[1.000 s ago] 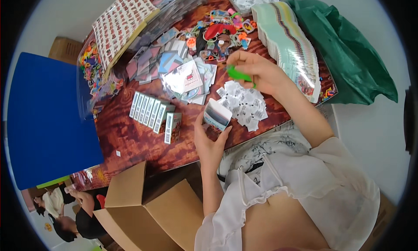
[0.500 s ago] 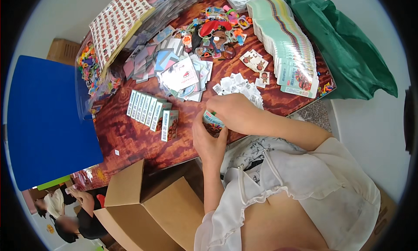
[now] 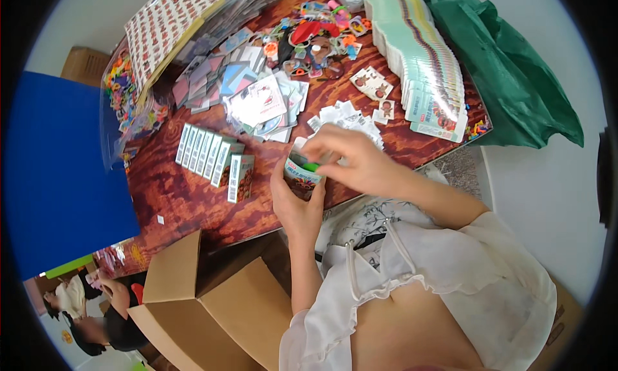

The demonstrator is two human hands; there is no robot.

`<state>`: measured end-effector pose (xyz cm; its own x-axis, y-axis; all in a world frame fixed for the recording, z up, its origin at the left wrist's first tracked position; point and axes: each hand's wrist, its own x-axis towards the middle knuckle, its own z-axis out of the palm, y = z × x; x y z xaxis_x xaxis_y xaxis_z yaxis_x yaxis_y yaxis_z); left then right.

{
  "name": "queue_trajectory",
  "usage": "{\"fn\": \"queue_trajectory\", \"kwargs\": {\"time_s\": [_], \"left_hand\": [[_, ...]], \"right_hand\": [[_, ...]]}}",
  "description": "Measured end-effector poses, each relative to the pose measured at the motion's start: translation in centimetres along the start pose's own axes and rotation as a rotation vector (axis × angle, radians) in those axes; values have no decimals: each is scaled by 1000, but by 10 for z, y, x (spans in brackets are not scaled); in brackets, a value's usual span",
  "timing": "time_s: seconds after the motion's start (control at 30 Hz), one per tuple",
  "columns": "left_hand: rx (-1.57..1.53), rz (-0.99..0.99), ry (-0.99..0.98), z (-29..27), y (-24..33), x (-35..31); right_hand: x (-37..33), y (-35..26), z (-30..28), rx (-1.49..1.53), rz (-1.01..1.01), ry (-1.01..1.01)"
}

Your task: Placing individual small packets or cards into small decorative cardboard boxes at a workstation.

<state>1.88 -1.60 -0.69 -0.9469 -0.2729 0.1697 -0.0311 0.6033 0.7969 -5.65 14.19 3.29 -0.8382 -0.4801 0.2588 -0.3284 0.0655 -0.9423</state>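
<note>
My left hand (image 3: 296, 210) is closed round a small teal printed carton (image 3: 300, 178) with its top open, above the table's near edge. The fingers of my right hand (image 3: 357, 160) are curled together over the carton's mouth. A small bright green piece (image 3: 311, 167) shows at the opening, under those fingers; its kind is hard to make out. Left of my left hand, several similar cartons (image 3: 205, 155) stand in a row, with one carton (image 3: 241, 178) a little apart. Beyond my hands are a pile of small white packets (image 3: 349, 123) and some brown-figure cards (image 3: 371, 83).
Flat cards (image 3: 257, 104) and a heap of small colourful toys (image 3: 322, 43) cover the table's far middle. A stack of flat cartons (image 3: 418, 55) lies right, beside a green bag (image 3: 508, 75). An open cardboard box (image 3: 248, 300) stands below the near edge. Other people sit far left.
My right fingers have lifted and opened the view of the carton's top, where the green piece now shows. My left hand still holds the carton. The view has shifted slightly.
</note>
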Motion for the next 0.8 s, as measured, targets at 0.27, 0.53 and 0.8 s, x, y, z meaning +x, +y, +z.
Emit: {"fn": "queue_trajectory", "kwargs": {"time_s": [0.27, 0.53, 0.8], "left_hand": [[140, 83, -95, 5, 12, -2], [217, 130, -164, 9, 18, -8], [59, 26, -53, 4, 8, -9]], "right_hand": [[-22, 16, -25, -549, -171, -214], [-35, 12, 1, -628, 10, -61], [-27, 32, -82, -640, 142, 208]]}}
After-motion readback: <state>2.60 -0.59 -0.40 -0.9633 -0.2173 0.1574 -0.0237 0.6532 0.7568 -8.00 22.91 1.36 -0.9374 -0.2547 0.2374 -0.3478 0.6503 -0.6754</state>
